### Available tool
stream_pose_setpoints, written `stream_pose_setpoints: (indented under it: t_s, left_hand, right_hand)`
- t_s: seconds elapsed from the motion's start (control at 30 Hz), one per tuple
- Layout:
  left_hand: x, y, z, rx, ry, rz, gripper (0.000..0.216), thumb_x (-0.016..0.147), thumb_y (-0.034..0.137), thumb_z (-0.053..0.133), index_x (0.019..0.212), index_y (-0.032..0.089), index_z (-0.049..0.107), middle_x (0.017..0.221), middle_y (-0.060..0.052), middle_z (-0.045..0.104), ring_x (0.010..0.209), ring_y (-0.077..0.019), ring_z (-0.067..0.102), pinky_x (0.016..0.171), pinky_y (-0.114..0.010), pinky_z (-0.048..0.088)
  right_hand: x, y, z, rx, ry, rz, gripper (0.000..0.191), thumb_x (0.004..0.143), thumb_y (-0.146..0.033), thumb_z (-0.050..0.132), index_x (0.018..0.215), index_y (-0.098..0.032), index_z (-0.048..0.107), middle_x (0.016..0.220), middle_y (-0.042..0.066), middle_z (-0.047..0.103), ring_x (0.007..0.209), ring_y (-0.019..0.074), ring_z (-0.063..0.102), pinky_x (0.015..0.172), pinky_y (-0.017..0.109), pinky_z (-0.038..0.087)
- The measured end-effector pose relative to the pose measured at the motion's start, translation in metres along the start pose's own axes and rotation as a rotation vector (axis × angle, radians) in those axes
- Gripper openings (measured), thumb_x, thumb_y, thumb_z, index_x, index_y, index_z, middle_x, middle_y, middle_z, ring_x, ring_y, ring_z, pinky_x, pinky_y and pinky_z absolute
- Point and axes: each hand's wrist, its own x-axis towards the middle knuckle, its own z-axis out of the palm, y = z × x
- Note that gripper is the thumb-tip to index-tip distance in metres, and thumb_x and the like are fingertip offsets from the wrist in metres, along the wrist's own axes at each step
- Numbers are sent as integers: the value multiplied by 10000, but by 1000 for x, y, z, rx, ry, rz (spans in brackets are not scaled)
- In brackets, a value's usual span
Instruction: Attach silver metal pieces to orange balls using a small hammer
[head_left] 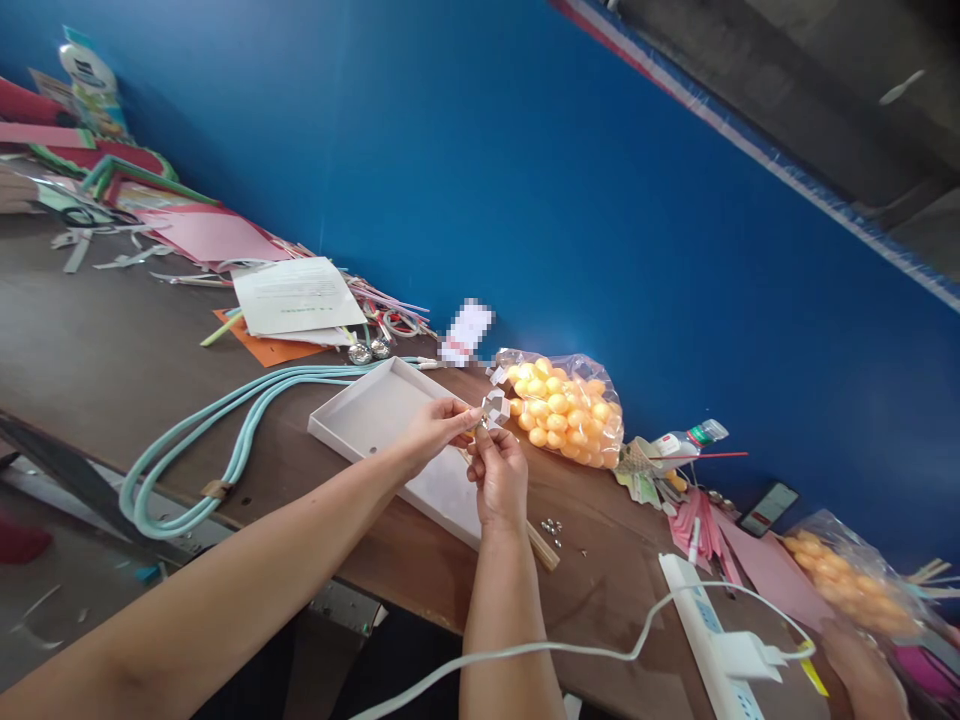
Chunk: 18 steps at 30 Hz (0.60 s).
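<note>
Piece of shiny metal [483,424], one — pinched by left hand [444,427] and right hand [498,474], by one white tray [364,412]; counter [626,560] also holds two bags [609,385], one power strip [694,622].

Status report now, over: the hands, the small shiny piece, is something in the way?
Left hand and right hand together, pinching small shiny piece. Piece partly hidden. White cable crosses in front of right forearm.

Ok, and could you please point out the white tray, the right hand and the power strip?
White tray [371,415]: head view, on its bare inner floor.
Right hand [500,474]: head view, on the hand's middle.
Power strip [700,618]: head view, on its socket face.
</note>
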Motion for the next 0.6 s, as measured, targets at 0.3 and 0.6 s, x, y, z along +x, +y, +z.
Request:
stream_pose_setpoints:
  t_s: [0.3, 0.6]
  left_hand:
    - [-1, 2, 0, -10, -1, 12, 419, 643, 459, 771, 784, 112, 582, 703, -20, 624, 565, -104, 586, 626, -281, 485]
    - [-2, 3, 1, -97, -17, -37, 423, 654, 473, 761, 794, 115, 584, 710, -27, 630, 584, -92, 586, 610, -241, 476]
  right_hand:
    - [0, 2, 1, -66, 20, -80, 326, 703, -414, 742, 771, -189, 517, 557, -74, 568, 380, 30, 364, 372, 169, 303]
    - [-4, -4, 5, 96, -57, -27, 298, 734, -429, 704, 767, -192, 526, 553, -75, 504, 437, 43, 389, 408, 170, 339]
